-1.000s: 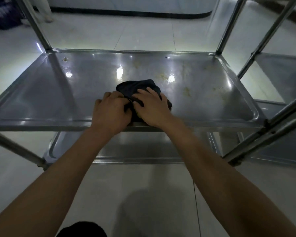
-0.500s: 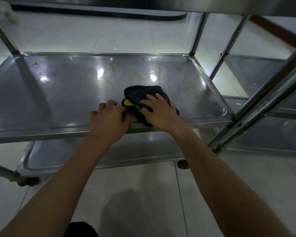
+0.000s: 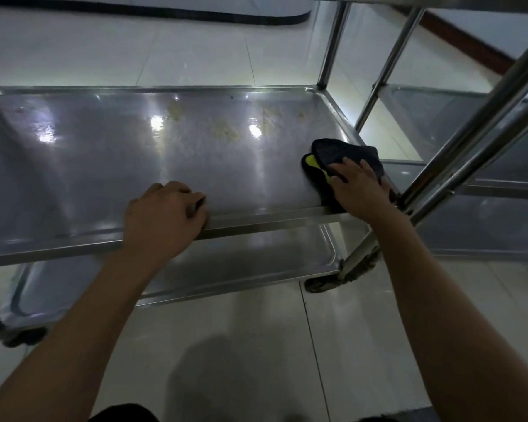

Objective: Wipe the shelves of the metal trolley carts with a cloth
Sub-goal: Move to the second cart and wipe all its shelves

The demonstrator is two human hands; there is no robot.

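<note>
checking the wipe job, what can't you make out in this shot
- Head view: the part of the cloth under the right hand.
- Left hand fingertips, curled over the shelf front rim.
- Lower shelf, mostly covered by the shelf above.
- Shelf's left end, cut off by the frame edge.

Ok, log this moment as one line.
step: wiping middle shelf | right hand: presses cloth, near right corner | left hand: grips front rim | stains: remain at back
</note>
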